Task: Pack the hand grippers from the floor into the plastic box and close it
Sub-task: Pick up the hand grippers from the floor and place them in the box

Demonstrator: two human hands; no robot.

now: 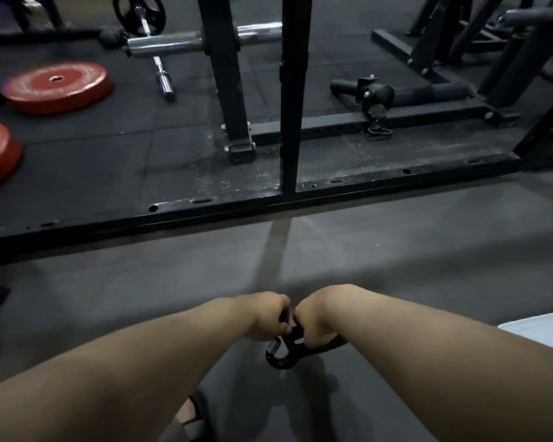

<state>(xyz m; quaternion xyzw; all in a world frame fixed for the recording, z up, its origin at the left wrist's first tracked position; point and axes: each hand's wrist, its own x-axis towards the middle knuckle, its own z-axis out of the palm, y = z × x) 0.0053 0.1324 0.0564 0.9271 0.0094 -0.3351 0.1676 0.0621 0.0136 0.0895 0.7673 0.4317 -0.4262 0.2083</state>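
A black hand gripper (283, 349) with a metal spring hangs above the grey floor mat in the lower middle of the view. My left hand (268, 317) grips one of its handles from the left. My right hand (313, 317) curls round the other handle from the right. Both wrists bend downward, so the fingers and most of the handles are hidden. At the right edge shows a pale corner (537, 330), possibly the plastic box; I cannot tell.
A black rack frame (288, 202) crosses the floor ahead, with an upright post (292, 90). Two red weight plates (56, 87) lie at the left, and a barbell (160, 68) behind them. My sandalled foot (193, 413) is below my arms.
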